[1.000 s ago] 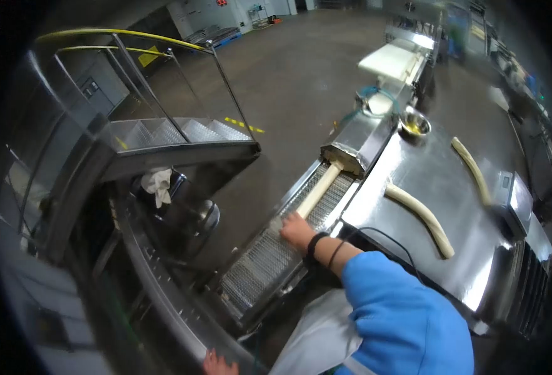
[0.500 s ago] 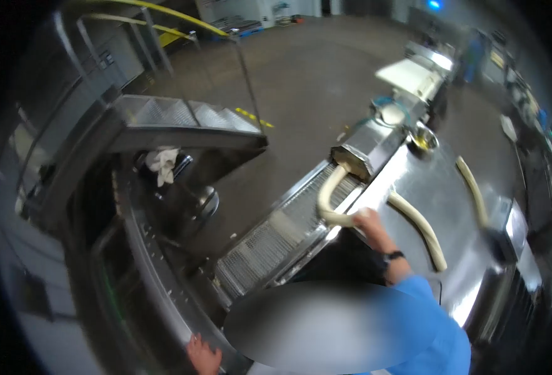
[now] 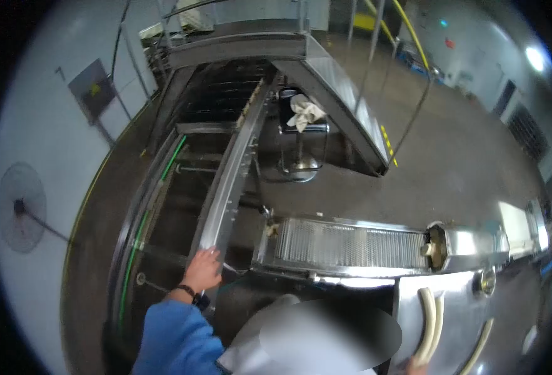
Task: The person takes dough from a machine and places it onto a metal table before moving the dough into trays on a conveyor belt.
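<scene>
Fingers: those of the left hand (image 3: 202, 270) lie spread and flat on top of the steel rail (image 3: 232, 181), palm down, closed around nothing.
Left arm: blue sleeve (image 3: 169, 340), with a dark band at the wrist just behind the hand.
Right hand: barely in view at the bottom edge, below the dough; whether its fingers are apart or together cannot be told.
Nearest thing to the right hand: dough rope (image 3: 429, 325), on the steel table (image 3: 460, 300) at the lower right.
Dough position: it lies on the tabletop just below the outlet end of the machine, its lower part running off toward the bottom edge.
Dough long axis: near upright in the head view, running from close to the machine down toward the person.
Dough shape: folded back on itself into two strands side by side, touching or nearly so, with the bend at the upper end.
Dough look: pale cream, smooth, round in section, even in thickness.
Second dough piece (image 3: 481, 347): a thinner-looking curved strip further right on the same table, apart from the folded rope, slanting down to the left.
Mesh conveyor (image 3: 351, 244): lies crosswise, between the rail and the table.
Outlet (image 3: 437, 248): a little dough shows in its mouth.
Rail direction: runs away from the left hand toward the upper middle.
</scene>
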Demonstrator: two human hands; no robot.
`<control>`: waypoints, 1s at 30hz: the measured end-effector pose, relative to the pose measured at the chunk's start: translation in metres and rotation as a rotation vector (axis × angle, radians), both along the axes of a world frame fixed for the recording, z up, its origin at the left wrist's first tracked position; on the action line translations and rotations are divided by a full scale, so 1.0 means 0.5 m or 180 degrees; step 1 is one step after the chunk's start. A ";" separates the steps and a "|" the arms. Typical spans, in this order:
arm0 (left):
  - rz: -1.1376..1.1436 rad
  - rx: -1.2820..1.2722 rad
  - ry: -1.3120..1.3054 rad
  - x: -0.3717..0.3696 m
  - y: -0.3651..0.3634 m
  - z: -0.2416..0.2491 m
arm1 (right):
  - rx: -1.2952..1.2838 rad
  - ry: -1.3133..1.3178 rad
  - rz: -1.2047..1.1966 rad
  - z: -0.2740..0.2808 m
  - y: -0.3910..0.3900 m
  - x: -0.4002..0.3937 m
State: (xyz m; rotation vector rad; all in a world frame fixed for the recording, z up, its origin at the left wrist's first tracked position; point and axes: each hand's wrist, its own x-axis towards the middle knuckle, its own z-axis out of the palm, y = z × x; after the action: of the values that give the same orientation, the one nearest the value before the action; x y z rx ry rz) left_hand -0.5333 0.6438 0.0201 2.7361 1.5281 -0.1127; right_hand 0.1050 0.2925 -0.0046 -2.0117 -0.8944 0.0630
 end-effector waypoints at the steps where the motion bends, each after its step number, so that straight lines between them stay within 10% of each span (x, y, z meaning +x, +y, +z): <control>1: -0.0009 -0.0013 0.0060 0.003 0.000 -0.002 | -0.0013 0.0469 0.0181 0.029 0.076 -0.011; 12: 0.0150 0.0247 0.0037 -0.008 -0.017 -0.019 | -0.0766 0.1357 0.1162 -0.003 0.303 -0.038; 30: 0.0148 0.0098 -0.0180 -0.015 -0.007 -0.031 | -0.1850 0.2027 0.0051 -0.121 0.068 0.075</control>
State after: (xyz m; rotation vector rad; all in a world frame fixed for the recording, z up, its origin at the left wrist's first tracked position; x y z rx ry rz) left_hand -0.5407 0.6405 0.0044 2.6998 1.5907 -0.0115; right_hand 0.1426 0.3266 -0.0651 -2.2818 -0.5022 1.0123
